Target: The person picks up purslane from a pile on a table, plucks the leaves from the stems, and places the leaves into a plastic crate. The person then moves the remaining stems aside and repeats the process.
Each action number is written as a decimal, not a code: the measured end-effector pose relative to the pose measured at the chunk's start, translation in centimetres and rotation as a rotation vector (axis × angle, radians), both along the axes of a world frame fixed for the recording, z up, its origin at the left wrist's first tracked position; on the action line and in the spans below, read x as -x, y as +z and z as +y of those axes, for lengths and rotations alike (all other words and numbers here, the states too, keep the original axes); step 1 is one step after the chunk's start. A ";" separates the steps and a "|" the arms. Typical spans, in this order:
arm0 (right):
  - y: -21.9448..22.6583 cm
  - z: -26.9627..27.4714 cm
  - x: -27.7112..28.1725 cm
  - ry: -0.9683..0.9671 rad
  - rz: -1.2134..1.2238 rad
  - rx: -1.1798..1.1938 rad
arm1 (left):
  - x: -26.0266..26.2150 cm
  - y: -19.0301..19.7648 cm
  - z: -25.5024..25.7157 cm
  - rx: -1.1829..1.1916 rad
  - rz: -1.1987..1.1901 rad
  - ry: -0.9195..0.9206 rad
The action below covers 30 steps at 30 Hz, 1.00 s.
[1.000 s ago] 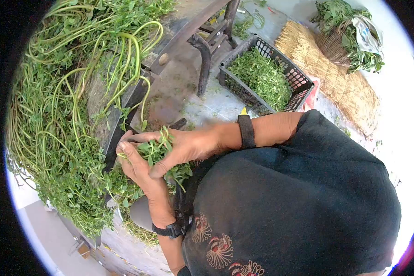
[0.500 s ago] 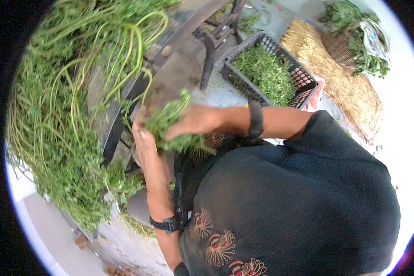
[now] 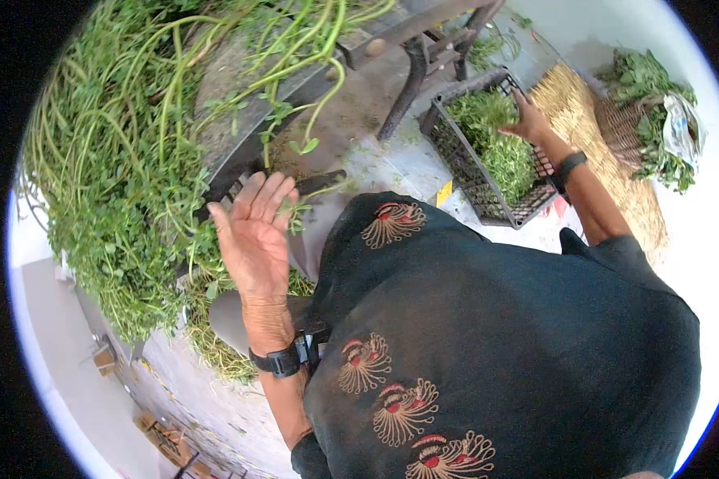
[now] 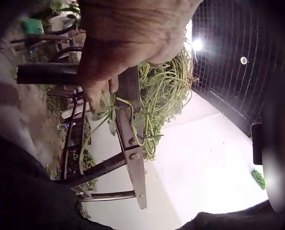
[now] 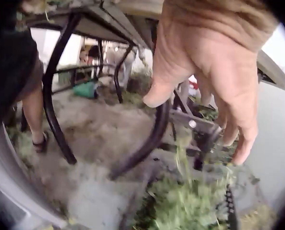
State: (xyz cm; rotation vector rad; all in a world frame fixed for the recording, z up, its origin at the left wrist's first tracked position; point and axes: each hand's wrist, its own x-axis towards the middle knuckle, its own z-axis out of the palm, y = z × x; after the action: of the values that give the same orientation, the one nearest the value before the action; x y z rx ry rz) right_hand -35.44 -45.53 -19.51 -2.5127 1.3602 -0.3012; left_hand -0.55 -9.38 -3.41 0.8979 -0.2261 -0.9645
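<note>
My left hand (image 3: 256,243) lies palm up with its fingers extended, beside the edge of the table holding a heap of leafy stems (image 3: 112,176). A thin sprig (image 4: 109,111) is at its fingertips in the left wrist view; whether it is held I cannot tell. My right hand (image 3: 533,124) is over the black crate (image 3: 473,172), thumb and fingers spread. Below that hand (image 5: 212,67) in the right wrist view are loose cut greens (image 5: 185,203), with nothing in its grip.
Long thick stems (image 3: 335,80) hang over the table's edge. A straw mat (image 3: 567,100) lies beyond the crate, with a wicker basket (image 3: 620,132) of leafy greens on it. More stems (image 3: 224,351) lie low beside the left forearm. Dark curved legs (image 3: 403,96) stand near the crate.
My hands have parted. The right hand has moved from the left hand to the crate and let go of the bunch of greens; the left has turned palm up. The view has shifted.
</note>
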 end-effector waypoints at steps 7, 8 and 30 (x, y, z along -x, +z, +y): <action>10.2 14.8 -15.6 0.509 -0.412 -1.125 | 0.5 0.4 -0.8 0.081 0.073 -0.051; 11.3 16.8 -17.6 0.559 -0.361 -1.232 | 0.6 0.6 -0.8 0.091 0.062 -0.056; 19.4 21.0 -22.2 0.628 -0.617 -0.997 | 3.3 3.3 1.5 -0.470 -1.064 -0.073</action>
State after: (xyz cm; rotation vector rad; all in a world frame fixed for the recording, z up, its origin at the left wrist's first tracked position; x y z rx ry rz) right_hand -13.27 -24.56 -0.07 -1.6384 0.2843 -0.1667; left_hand -3.81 -7.90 -0.16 1.8004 -0.9618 -0.5198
